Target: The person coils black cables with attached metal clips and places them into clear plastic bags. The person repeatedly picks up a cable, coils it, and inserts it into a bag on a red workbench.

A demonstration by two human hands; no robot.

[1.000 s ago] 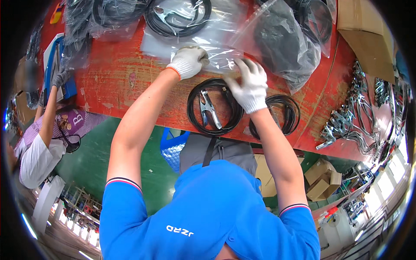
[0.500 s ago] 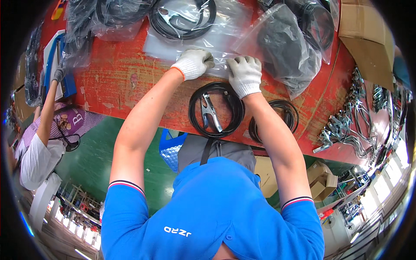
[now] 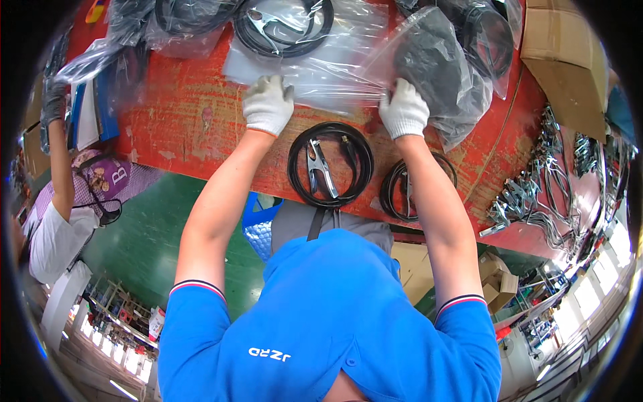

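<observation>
A clear plastic bag is drawn taut between my gloved hands on the red worktable. My left hand pinches its near edge at the left. At the right end, my right hand is closed on the same edge. Just nearer to me lies a coiled black cable with a metal clamp inside the loop. A second black cable coil is partly covered by my right forearm. Beyond the bag, another coiled cable with a clamp rests on clear plastic.
Bagged black cables sit at the right back, beside a cardboard box. Metal clamps are heaped on the right. More bagged coils lie at the back left. A co-worker reaches in from the left.
My hands have moved apart, left hand leftward and right hand slightly rightward, stretching the bag's edge between them. The co-worker's hand has shifted left, and a plastic bag beside it has lifted.
</observation>
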